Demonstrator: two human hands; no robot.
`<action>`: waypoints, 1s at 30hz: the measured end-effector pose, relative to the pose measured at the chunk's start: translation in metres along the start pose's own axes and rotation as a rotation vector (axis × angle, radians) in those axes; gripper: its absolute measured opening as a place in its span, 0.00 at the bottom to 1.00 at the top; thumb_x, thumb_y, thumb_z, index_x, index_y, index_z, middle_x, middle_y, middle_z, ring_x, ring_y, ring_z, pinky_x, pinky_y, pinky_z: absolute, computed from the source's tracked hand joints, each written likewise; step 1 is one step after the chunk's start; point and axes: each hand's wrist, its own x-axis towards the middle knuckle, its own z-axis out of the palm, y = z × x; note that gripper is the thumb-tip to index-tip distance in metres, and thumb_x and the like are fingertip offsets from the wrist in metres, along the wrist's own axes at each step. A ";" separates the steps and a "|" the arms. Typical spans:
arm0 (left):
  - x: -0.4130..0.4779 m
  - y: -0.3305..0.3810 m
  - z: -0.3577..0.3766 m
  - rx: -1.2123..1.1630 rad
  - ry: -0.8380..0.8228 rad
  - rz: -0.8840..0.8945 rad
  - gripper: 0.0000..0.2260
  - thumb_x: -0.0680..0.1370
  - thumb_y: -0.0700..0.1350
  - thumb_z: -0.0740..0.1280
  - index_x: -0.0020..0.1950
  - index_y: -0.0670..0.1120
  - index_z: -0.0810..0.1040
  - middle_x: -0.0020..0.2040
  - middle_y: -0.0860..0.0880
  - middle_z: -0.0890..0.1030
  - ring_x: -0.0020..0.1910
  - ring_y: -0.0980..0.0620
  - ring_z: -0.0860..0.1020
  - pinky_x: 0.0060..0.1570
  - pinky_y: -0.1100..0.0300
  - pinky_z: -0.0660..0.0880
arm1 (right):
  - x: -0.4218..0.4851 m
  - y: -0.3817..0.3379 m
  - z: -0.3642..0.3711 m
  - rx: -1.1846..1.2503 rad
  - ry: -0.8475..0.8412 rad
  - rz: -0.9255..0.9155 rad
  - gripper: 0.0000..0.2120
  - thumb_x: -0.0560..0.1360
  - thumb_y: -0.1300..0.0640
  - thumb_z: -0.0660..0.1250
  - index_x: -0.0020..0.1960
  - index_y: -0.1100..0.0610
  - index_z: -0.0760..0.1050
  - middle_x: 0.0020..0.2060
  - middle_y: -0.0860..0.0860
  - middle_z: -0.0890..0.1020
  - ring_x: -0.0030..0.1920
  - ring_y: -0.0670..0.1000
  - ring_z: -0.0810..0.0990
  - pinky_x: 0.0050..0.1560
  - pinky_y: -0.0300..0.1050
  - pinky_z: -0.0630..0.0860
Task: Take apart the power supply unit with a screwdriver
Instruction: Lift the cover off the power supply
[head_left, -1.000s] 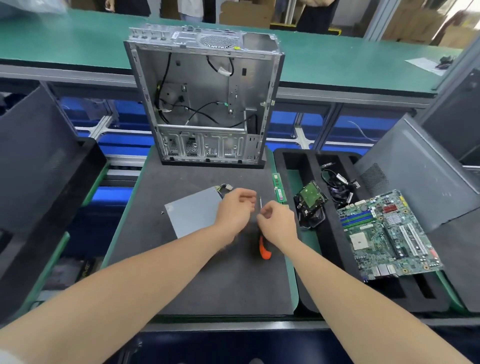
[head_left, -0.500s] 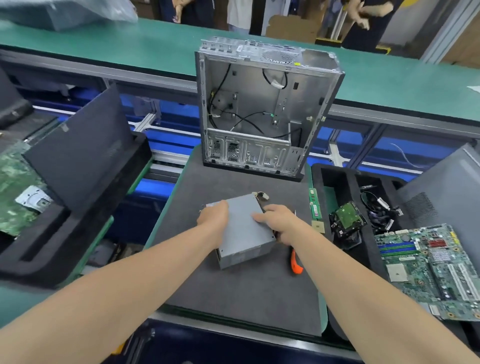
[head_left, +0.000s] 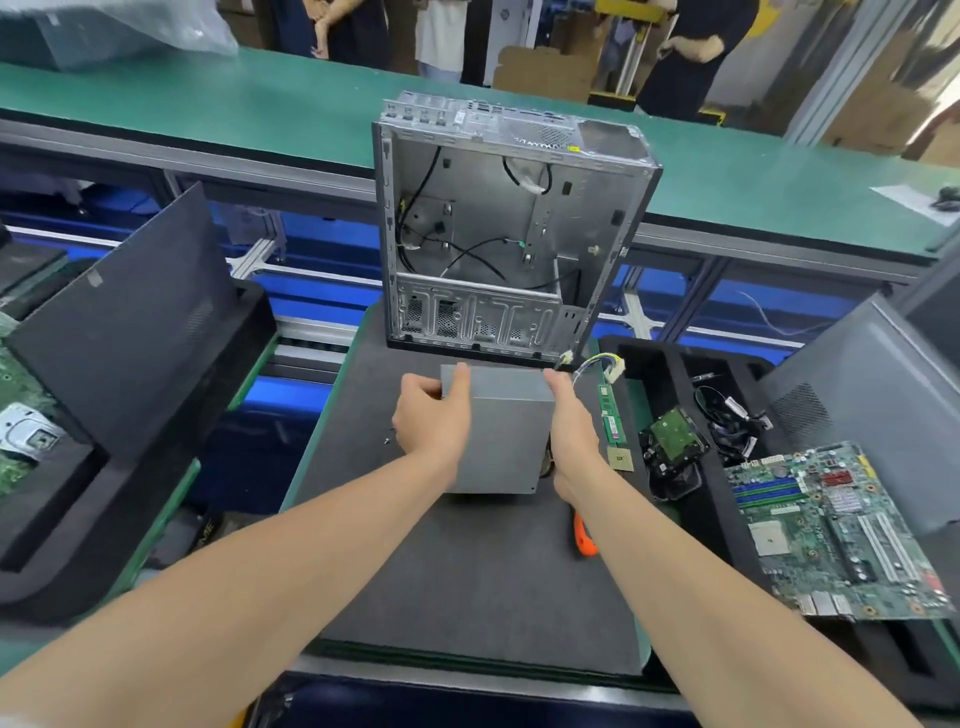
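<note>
The grey power supply unit (head_left: 506, 436) stands on the dark mat (head_left: 467, 582), its cable bundle (head_left: 602, 364) sticking out at the far right corner. My left hand (head_left: 434, 415) grips its left edge, thumb over the top. My right hand (head_left: 571, 431) lies along its right side with fingers straight. The screwdriver with an orange handle (head_left: 584, 538) lies on the mat under my right wrist, mostly hidden.
An empty computer case (head_left: 509, 234) stands upright behind the unit. A black foam tray (head_left: 670, 379) at right holds a RAM stick (head_left: 608, 415), a hard drive (head_left: 672, 441), cables and a motherboard (head_left: 836, 535). Another black tray (head_left: 130, 364) lies left. Small screws (head_left: 388, 439) lie on the mat.
Both hands moved from the screwdriver to the power supply unit, turned it and stood it more upright and square. The view shifted left then back.
</note>
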 end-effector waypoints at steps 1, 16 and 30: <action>0.001 -0.003 -0.001 -0.016 0.004 0.010 0.14 0.77 0.57 0.71 0.48 0.48 0.73 0.44 0.53 0.79 0.46 0.50 0.79 0.42 0.54 0.75 | -0.003 0.003 0.001 0.006 0.008 0.010 0.41 0.61 0.21 0.63 0.65 0.47 0.78 0.61 0.50 0.81 0.59 0.55 0.80 0.63 0.56 0.76; -0.001 -0.034 -0.003 -0.073 0.010 0.043 0.07 0.80 0.55 0.68 0.54 0.54 0.80 0.52 0.55 0.82 0.53 0.51 0.80 0.54 0.54 0.75 | -0.011 0.036 0.010 0.104 0.208 -0.074 0.25 0.67 0.30 0.73 0.39 0.51 0.71 0.42 0.49 0.79 0.47 0.54 0.75 0.46 0.49 0.70; -0.009 -0.035 -0.006 -0.061 -0.003 0.079 0.17 0.82 0.49 0.66 0.71 0.54 0.79 0.65 0.55 0.82 0.65 0.51 0.77 0.68 0.50 0.74 | -0.002 0.039 0.004 0.014 0.106 -0.072 0.15 0.75 0.38 0.71 0.50 0.49 0.79 0.56 0.49 0.81 0.63 0.56 0.76 0.71 0.59 0.69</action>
